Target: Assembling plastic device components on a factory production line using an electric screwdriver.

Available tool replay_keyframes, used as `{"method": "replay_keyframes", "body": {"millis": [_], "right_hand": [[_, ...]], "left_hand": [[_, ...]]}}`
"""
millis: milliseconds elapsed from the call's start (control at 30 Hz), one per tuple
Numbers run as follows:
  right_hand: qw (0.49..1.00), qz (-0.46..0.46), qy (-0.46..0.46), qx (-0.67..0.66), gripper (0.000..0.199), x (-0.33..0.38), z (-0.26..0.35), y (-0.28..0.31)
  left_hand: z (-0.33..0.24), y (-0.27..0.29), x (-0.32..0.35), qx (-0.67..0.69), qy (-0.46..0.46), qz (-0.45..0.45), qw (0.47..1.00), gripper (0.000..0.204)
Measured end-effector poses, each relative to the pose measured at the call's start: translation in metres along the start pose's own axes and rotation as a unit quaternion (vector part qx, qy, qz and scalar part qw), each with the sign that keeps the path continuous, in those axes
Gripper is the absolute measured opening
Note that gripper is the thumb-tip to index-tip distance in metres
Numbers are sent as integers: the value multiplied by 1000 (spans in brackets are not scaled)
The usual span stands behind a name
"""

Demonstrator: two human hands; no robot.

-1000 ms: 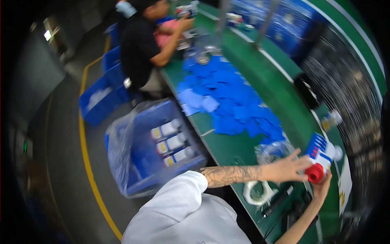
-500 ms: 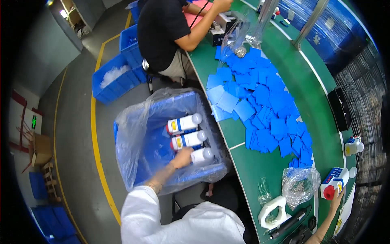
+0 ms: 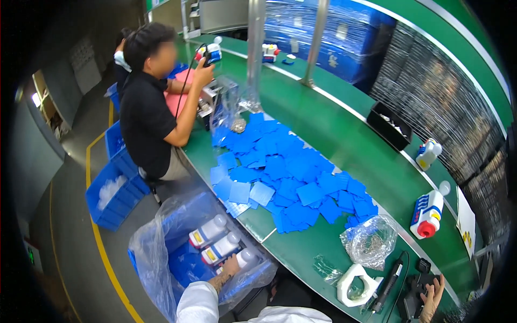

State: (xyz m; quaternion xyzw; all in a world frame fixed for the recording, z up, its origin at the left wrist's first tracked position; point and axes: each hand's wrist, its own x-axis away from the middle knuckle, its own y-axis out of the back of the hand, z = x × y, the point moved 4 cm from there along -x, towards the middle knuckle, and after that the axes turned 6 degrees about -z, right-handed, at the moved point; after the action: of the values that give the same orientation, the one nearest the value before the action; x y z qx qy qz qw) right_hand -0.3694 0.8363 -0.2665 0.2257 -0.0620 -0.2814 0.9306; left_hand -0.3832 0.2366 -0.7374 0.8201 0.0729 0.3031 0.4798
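Note:
My left hand [image 3: 230, 265] reaches into a plastic-lined blue bin [image 3: 149, 272], its fingers on a white bottle [image 3: 246, 258] with a grey cap. Beside that bottle lie two more white bottles with red ends, a middle bottle [image 3: 222, 248] and a far bottle [image 3: 209, 230], side by side in the bin. My right hand [image 3: 432, 295] is open at the table's right side, fingers spread, close to a black fixture [image 3: 413, 295]. Farther back from that hand, a white-and-blue bottle [image 3: 427, 214] with a red base lies on the green surface.
A pile of blue square sheets [image 3: 291, 177] covers the table's middle. Nearer are a clear bag [image 3: 369, 242], a white ring-shaped holder [image 3: 356, 285] and a black electric screwdriver [image 3: 388, 286]. A co-worker [image 3: 148, 107] sits at far left; a black tray [image 3: 389, 126] stands at the back.
My right hand has let go of the white-and-blue bottle and moved toward the near edge. My left hand stays at the bottle in the bin. The view has turned.

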Motion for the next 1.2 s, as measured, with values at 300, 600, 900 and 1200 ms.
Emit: {"method": "replay_keyframes", "body": {"millis": [300, 600, 900, 1200], "right_hand": [[992, -65, 98, -53, 42, 17, 3, -2], [701, 598, -191, -338, 55, 162, 31, -204], [626, 367, -246, -642, 80, 106, 15, -184], [851, 202, -92, -475, 84, 108, -23, -109]], "left_hand": [[-4, 116, 96, 178, -115, -214, 954, 68], [-142, 318, 245, -3, -351, -402, 845, 65], [-325, 279, 298, 82, -802, -170, 566, 42], [-363, 213, 291, 408, -500, 253, 721, 52]]}}
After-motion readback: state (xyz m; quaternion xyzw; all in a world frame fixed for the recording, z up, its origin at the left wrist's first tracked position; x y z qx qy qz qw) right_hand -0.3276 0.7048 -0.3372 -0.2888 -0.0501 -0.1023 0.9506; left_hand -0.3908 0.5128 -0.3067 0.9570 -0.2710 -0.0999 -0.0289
